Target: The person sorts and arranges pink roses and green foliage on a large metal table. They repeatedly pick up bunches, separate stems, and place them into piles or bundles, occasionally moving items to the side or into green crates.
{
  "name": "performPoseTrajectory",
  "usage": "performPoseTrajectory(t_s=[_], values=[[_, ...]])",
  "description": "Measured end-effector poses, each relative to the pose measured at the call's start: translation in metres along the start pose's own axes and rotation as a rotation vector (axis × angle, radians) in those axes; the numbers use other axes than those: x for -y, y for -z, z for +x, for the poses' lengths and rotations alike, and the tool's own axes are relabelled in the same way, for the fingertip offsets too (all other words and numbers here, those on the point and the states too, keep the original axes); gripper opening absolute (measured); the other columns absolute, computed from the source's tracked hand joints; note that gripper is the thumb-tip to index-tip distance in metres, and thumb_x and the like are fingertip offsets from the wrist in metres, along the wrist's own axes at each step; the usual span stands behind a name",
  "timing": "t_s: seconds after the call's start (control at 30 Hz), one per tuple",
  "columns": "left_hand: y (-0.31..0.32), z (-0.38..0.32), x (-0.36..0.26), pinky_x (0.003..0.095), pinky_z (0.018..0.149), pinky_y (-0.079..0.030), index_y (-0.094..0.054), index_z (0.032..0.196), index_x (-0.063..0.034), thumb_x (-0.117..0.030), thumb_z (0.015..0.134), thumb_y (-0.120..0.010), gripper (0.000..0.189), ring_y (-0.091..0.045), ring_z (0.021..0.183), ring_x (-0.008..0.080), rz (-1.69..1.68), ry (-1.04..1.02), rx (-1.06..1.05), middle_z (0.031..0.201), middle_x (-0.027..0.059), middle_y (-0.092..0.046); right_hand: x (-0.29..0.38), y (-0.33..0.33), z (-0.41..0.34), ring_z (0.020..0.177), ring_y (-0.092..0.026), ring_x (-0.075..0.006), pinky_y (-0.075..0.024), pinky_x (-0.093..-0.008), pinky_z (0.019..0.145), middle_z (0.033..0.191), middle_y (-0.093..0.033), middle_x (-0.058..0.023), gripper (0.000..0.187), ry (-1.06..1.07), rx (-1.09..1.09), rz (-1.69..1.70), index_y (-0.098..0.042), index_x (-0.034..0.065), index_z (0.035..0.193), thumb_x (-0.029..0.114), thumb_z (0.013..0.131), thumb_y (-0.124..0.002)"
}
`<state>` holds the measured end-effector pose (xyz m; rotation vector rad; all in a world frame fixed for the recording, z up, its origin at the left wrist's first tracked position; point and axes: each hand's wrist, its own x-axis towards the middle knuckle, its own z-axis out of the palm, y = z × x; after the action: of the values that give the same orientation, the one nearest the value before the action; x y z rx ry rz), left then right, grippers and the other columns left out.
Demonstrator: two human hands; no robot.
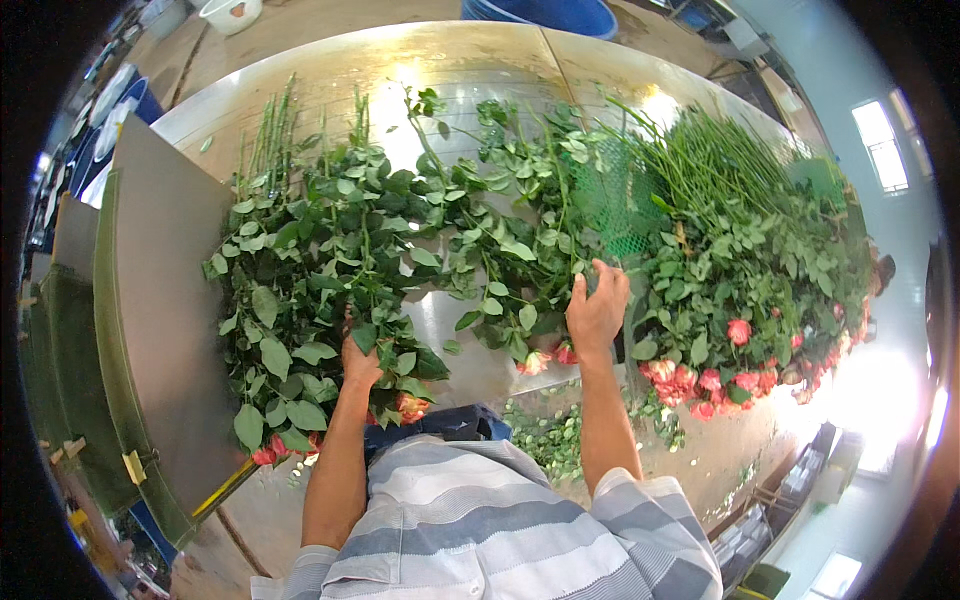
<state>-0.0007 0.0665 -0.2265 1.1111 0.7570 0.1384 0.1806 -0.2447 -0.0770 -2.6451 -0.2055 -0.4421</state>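
Observation:
Cut roses with long leafy stems lie on a metal table point(420, 315). My left hand point(361, 360) reaches in among the leaves of the left pile of roses point(300, 247); its fingers are mostly hidden by foliage, near an orange-pink rose bloom point(412, 407). My right hand point(598, 311) is raised over the right edge of the middle roses point(517, 225), its fingers apart and bent, beside green plastic netting point(622, 202). Two pink blooms point(534, 363) lie just left of its wrist. A big heap of pink roses point(720, 285) fills the right side.
A grey upright panel point(165, 315) with a green edge stands at the left. Fallen leaves point(551, 435) litter the floor below the table. Beyond the far edge are a blue tub point(540, 16) and a white basin point(230, 15). Racks with boxes point(742, 536) stand at the lower right.

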Motion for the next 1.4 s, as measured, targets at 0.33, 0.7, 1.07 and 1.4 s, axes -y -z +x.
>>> performPoseTrajectory(t_s=[0.33,0.7,1.07,1.4], values=[[-0.009,-0.013,-0.011,0.0401,0.073,-0.05,-0.057,0.112,-0.0018,-0.007,0.083,-0.066,0.031,-0.063,0.089,0.025,0.847,-0.355,-0.016,0.105,0.0112,-0.064,0.055,-0.058,-0.046,0.095,-0.058,-0.0396,-0.048,-0.0463,0.081,0.103,-0.061,-0.0194,0.039,0.129,0.631,0.124,-0.055,0.0034,0.116,0.017,0.079,-0.057],[-0.017,-0.006,-0.025,0.0384,0.091,-0.047,-0.052,0.121,-0.0035,-0.026,0.093,-0.053,0.036,-0.059,0.103,0.0245,-0.596,0.366,0.148,0.115,0.0104,-0.061,0.123,-0.098,-0.11,0.087,-0.058,-0.0427,-0.0479,-0.0398,0.076,0.096,-0.063,-0.0252,0.031,-0.096,0.936,0.705,-0.06,0.0012,0.107,0.007,0.078,-0.051],[-0.075,-0.025,-0.069,0.0471,0.082,-0.047,-0.006,0.144,-0.0004,-0.03,0.076,-0.069,0.097,-0.056,0.102,0.0426,1.167,-0.068,-0.106,0.112,0.0259,-0.057,0.105,-0.123,-0.118,0.08,-0.058,-0.0455,-0.0467,-0.0476,0.068,0.09,-0.062,-0.0263,0.022,0.157,1.072,0.42,-0.058,0.002,0.1,0.012,0.081,-0.051],[-0.057,-0.014,-0.036,0.0412,0.076,-0.05,-0.037,0.134,-0.0041,-0.023,0.074,-0.072,0.072,-0.063,0.088,0.0312,1.115,-0.399,-0.038,0.099,0.0112,-0.066,0.094,-0.084,-0.076,0.072,-0.056,-0.018,-0.0466,-0.0324,0.066,0.078,-0.061,-0.0125,0.032,-0.36,0.75,0.817,-0.06,-0.0037,0.103,0.025,0.088,-0.056]])
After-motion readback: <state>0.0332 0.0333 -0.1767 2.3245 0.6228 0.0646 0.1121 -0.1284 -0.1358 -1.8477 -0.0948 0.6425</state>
